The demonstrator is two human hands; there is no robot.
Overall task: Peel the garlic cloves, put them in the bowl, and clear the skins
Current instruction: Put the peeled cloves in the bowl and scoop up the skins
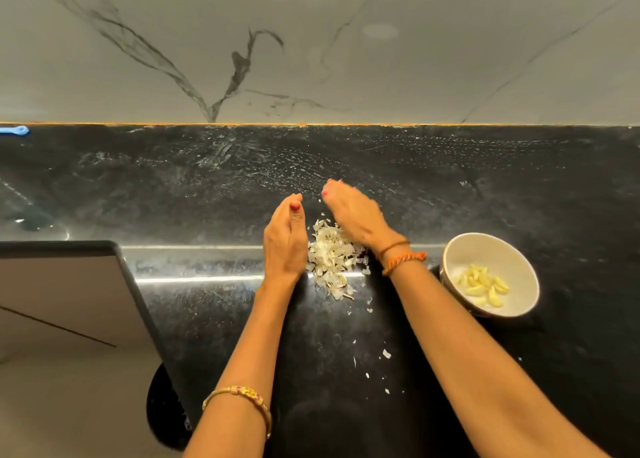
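A heap of white garlic skins (330, 257) lies on the black counter between my hands. My left hand (284, 239) stands on its edge against the heap's left side, fingers straight and together. My right hand (353, 212) lies palm down over the heap's far right side, fingers stretched out on the counter. Neither hand holds anything. Several peeled yellow-white cloves (483, 284) lie inside a white bowl (519, 263) to the right of my right wrist.
A few loose skin scraps (386, 353) are scattered on the counter (173, 187) nearer to me. The counter's corner edge (138, 284) drops off at the left toward the floor. A marble wall (311, 59) backs the counter, with a blue object (15, 130) at far left.
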